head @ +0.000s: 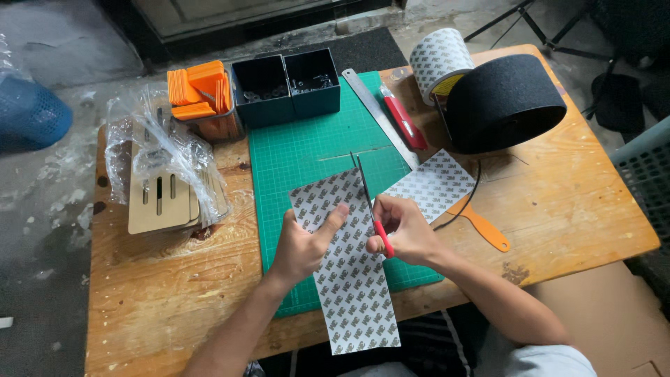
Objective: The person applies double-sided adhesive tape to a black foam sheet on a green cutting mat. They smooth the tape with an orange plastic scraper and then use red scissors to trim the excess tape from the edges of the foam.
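Crumpled clear plastic bag (164, 150) wraps wooden pieces at table's left.

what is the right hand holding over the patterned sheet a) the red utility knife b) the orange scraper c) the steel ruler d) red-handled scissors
d, the right hand grips red-handled scissors with blades open over the patterned sheet, which the left hand steadies.
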